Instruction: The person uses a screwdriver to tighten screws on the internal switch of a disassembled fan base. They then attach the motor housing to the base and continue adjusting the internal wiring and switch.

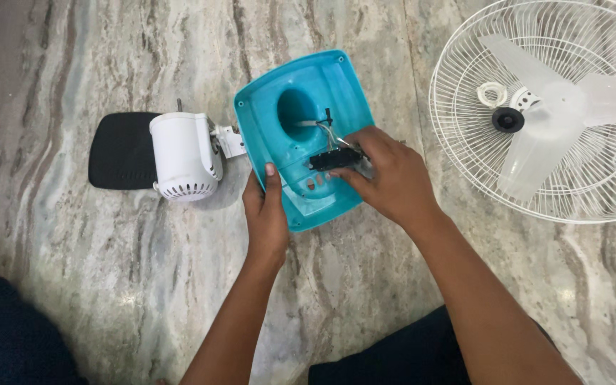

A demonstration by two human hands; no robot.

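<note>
At the far left of the frame we saw a dark knee (8,342) in the lower corner, and above it, left of centre, a black pad (122,150) lay flat on the marble floor (73,271). Touching its right edge sat a white motor housing (183,155), vent slots facing down the frame, with a small white bracket (231,140) sticking out toward the middle.

Just beside that, at the centre, was the turquoise fan base (301,135) — turned over, hollow side up, tilted so its lower edge pointed toward us. Our left hand (265,214) gripped that lower edge from beneath, thumb pressed onto the inner surface. Inside the shell we saw a round opening (295,110) and thin wires (331,132) running down to a black switch block (333,158). Our right hand (390,175) was closed around the right end of that block, fingers curled over it, resting against the base's right side.

At the upper right of the frame, well apart from the base, a white wire fan guard (465,157) lay on the floor with translucent blades (536,150) and a black hub (507,120) inside it.
</note>
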